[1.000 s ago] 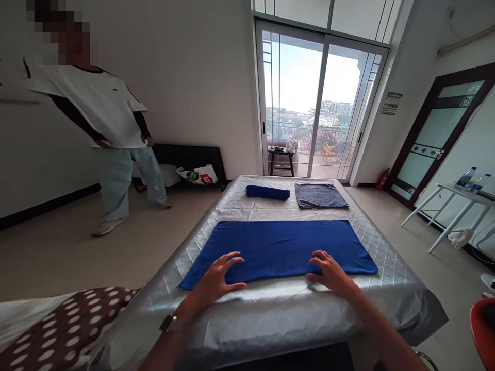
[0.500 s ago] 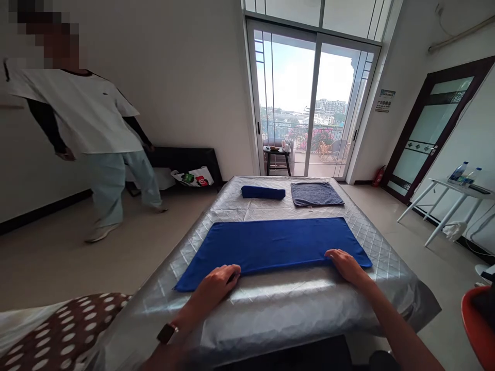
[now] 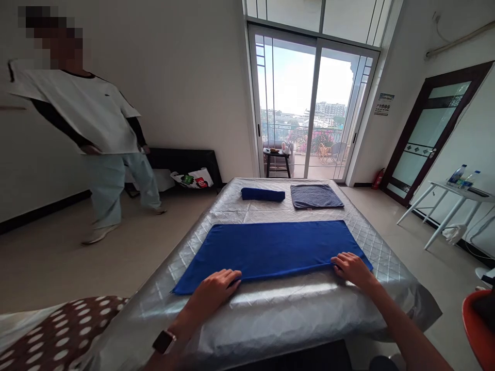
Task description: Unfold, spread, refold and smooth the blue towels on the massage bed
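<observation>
A blue towel lies spread flat across the silver quilted cover, its long near edge towards me. My left hand has its fingers curled over that edge, left of the middle, with the thumb tucked beneath. Further right, my right hand pinches the same edge near the towel's right corner. Both hands rest low over the cover, and the fingertips partly hide the cloth they grip. Beyond the spread towel are a narrow folded blue towel and a flat grey towel.
A person in a white shirt stands left of the bed. Brown polka-dot fabric lies at the lower left. To the right are a white side table with bottles and a red chair. Glass sliding doors stand behind.
My right hand has shifted slightly right along the towel's near edge, its fingers more curled. The left hand stays nearly in place. The person at left has lowered an arm towards the waist.
</observation>
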A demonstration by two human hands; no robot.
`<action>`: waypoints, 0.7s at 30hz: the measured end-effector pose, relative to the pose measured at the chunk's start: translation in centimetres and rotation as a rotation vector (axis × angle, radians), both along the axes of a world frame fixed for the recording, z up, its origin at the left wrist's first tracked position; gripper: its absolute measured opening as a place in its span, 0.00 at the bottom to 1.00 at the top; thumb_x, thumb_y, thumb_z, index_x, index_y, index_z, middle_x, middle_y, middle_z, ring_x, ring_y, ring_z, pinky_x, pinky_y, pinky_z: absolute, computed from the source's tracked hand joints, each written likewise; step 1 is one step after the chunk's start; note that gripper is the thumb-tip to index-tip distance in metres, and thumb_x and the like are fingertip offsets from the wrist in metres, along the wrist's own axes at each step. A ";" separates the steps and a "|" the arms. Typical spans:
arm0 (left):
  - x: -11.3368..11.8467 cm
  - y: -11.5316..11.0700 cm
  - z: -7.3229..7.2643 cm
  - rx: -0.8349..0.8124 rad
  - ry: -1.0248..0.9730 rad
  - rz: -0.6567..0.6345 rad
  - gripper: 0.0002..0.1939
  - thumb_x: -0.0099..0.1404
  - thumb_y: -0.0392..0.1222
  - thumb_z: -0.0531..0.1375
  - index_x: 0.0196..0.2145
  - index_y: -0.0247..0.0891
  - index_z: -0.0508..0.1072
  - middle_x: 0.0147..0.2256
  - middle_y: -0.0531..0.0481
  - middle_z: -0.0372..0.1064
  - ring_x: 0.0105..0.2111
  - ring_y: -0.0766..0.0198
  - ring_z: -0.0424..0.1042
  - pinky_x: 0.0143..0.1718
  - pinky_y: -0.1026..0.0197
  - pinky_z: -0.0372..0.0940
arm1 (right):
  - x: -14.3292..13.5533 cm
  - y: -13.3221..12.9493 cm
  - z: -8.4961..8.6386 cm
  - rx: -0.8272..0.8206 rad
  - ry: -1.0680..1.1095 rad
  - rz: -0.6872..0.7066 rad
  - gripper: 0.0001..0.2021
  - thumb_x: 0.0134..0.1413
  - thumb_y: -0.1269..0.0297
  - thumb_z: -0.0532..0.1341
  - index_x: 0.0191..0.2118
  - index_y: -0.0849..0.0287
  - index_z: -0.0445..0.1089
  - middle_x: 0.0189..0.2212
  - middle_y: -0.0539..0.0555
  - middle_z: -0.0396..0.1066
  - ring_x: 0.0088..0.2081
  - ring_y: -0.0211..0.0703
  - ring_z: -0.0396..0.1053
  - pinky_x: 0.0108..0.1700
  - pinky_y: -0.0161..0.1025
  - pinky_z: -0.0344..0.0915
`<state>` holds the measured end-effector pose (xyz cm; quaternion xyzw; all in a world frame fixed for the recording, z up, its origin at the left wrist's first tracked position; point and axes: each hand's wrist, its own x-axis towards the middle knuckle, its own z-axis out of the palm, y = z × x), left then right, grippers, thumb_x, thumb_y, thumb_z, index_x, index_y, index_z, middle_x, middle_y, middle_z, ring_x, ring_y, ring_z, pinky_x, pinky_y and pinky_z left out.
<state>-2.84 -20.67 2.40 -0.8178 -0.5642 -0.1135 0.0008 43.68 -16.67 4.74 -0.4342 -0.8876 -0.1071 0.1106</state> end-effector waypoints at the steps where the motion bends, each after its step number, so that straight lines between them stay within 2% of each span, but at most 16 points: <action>1: 0.0 0.0 -0.1 0.008 0.016 -0.022 0.14 0.71 0.43 0.53 0.46 0.42 0.77 0.42 0.48 0.77 0.42 0.58 0.76 0.46 0.57 0.69 | 0.0 -0.1 0.1 0.045 -0.041 0.007 0.10 0.60 0.74 0.59 0.43 0.55 0.73 0.35 0.53 0.76 0.38 0.45 0.74 0.43 0.39 0.66; 5: 0.2 0.1 -0.2 0.076 0.107 -0.085 0.14 0.72 0.39 0.52 0.47 0.44 0.77 0.40 0.50 0.77 0.39 0.60 0.76 0.42 0.58 0.68 | 0.0 -0.3 0.2 0.172 -0.129 -0.024 0.14 0.57 0.80 0.58 0.44 0.56 0.72 0.34 0.52 0.76 0.37 0.45 0.72 0.42 0.40 0.64; 9: 2.1 0.3 -0.3 0.195 0.198 -0.113 0.18 0.68 0.30 0.53 0.51 0.42 0.76 0.44 0.47 0.77 0.43 0.58 0.75 0.47 0.55 0.67 | -0.3 -0.2 0.1 0.216 -0.161 -0.074 0.15 0.57 0.82 0.57 0.43 0.56 0.71 0.34 0.52 0.75 0.36 0.45 0.72 0.40 0.40 0.63; 12: 4.8 0.7 -0.3 0.244 0.225 -0.131 0.20 0.67 0.27 0.54 0.51 0.41 0.75 0.45 0.45 0.76 0.44 0.56 0.75 0.47 0.54 0.66 | -0.6 -0.3 0.1 0.189 -0.145 -0.073 0.17 0.55 0.83 0.57 0.45 0.56 0.70 0.33 0.52 0.75 0.35 0.44 0.71 0.38 0.39 0.62; 16: 7.8 1.2 0.4 0.189 0.250 -0.187 0.19 0.66 0.26 0.53 0.48 0.41 0.76 0.41 0.46 0.77 0.41 0.57 0.75 0.46 0.54 0.66 | -0.3 -0.5 0.5 0.124 -0.120 -0.085 0.15 0.54 0.82 0.58 0.42 0.57 0.71 0.32 0.51 0.75 0.34 0.44 0.71 0.37 0.39 0.62; 19: 8.3 1.2 0.8 0.136 0.231 -0.195 0.18 0.65 0.25 0.53 0.46 0.40 0.76 0.36 0.48 0.77 0.38 0.57 0.75 0.43 0.54 0.66 | 0.3 -1.0 0.8 0.028 -0.073 -0.081 0.12 0.53 0.81 0.59 0.38 0.57 0.72 0.34 0.52 0.75 0.36 0.43 0.72 0.40 0.38 0.63; 21: 8.1 1.1 0.8 0.109 0.204 -0.204 0.16 0.65 0.26 0.53 0.41 0.39 0.77 0.33 0.48 0.76 0.36 0.57 0.75 0.42 0.54 0.66 | 0.6 -1.4 0.8 -0.054 -0.026 -0.088 0.11 0.53 0.79 0.58 0.37 0.56 0.72 0.34 0.52 0.75 0.36 0.43 0.72 0.42 0.38 0.64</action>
